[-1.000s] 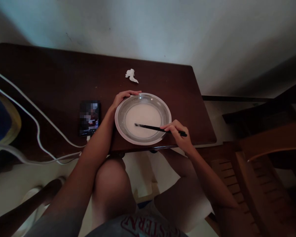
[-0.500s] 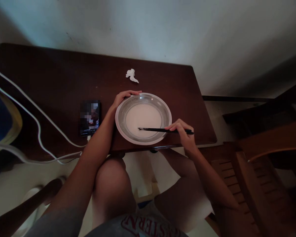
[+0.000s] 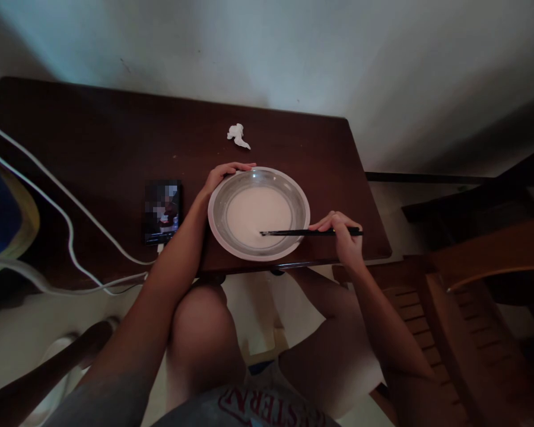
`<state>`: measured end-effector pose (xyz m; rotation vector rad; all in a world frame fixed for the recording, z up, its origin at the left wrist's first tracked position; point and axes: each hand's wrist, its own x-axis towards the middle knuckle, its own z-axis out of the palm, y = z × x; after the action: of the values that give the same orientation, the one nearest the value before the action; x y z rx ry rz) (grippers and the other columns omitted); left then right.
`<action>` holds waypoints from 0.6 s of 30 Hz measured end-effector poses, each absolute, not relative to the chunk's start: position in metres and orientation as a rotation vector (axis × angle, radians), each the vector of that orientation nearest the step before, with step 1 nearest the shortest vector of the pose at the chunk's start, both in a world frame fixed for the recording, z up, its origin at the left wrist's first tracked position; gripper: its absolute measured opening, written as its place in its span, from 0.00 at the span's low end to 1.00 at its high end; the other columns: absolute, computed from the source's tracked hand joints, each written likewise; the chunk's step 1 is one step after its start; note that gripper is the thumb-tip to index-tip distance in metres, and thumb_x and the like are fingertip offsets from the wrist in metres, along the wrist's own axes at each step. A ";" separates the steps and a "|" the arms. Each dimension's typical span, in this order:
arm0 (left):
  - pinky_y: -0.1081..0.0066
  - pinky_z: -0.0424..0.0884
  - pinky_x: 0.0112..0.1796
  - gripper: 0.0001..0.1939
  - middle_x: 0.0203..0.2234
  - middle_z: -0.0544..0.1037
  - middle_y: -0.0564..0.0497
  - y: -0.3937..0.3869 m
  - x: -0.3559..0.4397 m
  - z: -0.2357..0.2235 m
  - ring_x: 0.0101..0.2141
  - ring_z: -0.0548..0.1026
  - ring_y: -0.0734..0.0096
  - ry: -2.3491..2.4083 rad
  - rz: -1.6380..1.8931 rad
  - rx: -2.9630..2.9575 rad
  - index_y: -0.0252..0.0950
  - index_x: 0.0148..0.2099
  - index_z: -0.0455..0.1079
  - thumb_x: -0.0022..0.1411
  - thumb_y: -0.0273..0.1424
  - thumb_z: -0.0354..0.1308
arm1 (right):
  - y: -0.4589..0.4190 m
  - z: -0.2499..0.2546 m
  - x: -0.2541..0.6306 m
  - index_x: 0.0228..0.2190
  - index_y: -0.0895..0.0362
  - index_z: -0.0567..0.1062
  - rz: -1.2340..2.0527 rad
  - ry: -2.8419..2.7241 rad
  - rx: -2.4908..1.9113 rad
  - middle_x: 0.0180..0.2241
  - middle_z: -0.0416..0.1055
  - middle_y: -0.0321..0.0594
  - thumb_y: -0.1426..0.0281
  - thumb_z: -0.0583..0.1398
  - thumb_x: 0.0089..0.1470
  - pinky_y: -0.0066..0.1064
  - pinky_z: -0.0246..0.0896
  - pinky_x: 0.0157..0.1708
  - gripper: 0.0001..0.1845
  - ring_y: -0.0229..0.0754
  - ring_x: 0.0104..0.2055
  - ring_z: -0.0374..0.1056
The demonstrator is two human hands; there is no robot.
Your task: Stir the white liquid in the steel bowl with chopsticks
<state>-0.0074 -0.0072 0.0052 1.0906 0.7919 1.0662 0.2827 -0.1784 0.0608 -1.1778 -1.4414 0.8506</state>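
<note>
A round metal bowl [image 3: 299, 201] holding white liquid sits near the front edge of a dark wooden table [image 3: 115, 148]. My left hand [image 3: 222, 174] curls over the bowl's far left rim and grips it. My right hand [image 3: 343, 232] is closed on a pair of black chopsticks [image 3: 302, 233] just right of the bowl. The chopsticks lie almost level, and their tips reach into the white liquid at the bowl's near right side.
A phone [image 3: 162, 212] with a lit screen lies left of the bowl. White cables [image 3: 71, 237] run across the table's left side. A crumpled white tissue [image 3: 237, 135] lies behind the bowl. Wooden chair parts [image 3: 471, 296] stand to the right. My knees are under the table edge.
My right hand has drawn the chopsticks to the right; their tips slid from the bowl's middle-left toward its near right side. The left hand has stayed on the rim.
</note>
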 end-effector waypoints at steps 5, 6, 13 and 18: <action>0.53 0.57 0.64 0.17 0.46 0.83 0.45 -0.008 -0.006 0.005 0.57 0.73 0.48 0.785 1.051 1.071 0.33 0.32 0.82 0.45 0.26 0.52 | -0.180 0.055 0.268 0.31 0.50 0.79 0.923 -1.713 -1.195 0.39 0.83 0.35 0.62 0.56 0.64 0.42 0.63 0.46 0.13 0.44 0.41 0.74; 0.53 0.57 0.64 0.17 0.46 0.83 0.45 -0.008 -0.006 0.005 0.57 0.73 0.48 0.779 1.050 1.074 0.34 0.32 0.82 0.45 0.27 0.52 | -0.179 0.054 0.267 0.33 0.49 0.79 0.885 -1.756 -1.205 0.41 0.83 0.35 0.62 0.57 0.64 0.43 0.62 0.47 0.12 0.44 0.42 0.73; 0.53 0.56 0.64 0.17 0.44 0.84 0.47 -0.007 -0.008 0.004 0.57 0.73 0.50 0.777 1.050 1.096 0.35 0.32 0.82 0.46 0.27 0.51 | -0.178 0.062 0.285 0.25 0.51 0.77 0.708 -1.510 -1.251 0.31 0.82 0.36 0.60 0.54 0.65 0.43 0.63 0.44 0.20 0.44 0.36 0.74; 0.54 0.57 0.64 0.17 0.45 0.83 0.45 -0.008 -0.007 0.005 0.58 0.72 0.50 0.795 1.046 1.065 0.34 0.32 0.82 0.47 0.26 0.51 | -0.182 0.064 0.280 0.22 0.51 0.75 0.865 -1.474 -1.221 0.27 0.81 0.35 0.59 0.54 0.65 0.43 0.63 0.42 0.22 0.43 0.32 0.74</action>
<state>-0.0069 -0.0079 0.0054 1.0646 0.7948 1.0463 0.2798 -0.1819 0.0636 -1.2213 -1.4741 0.8646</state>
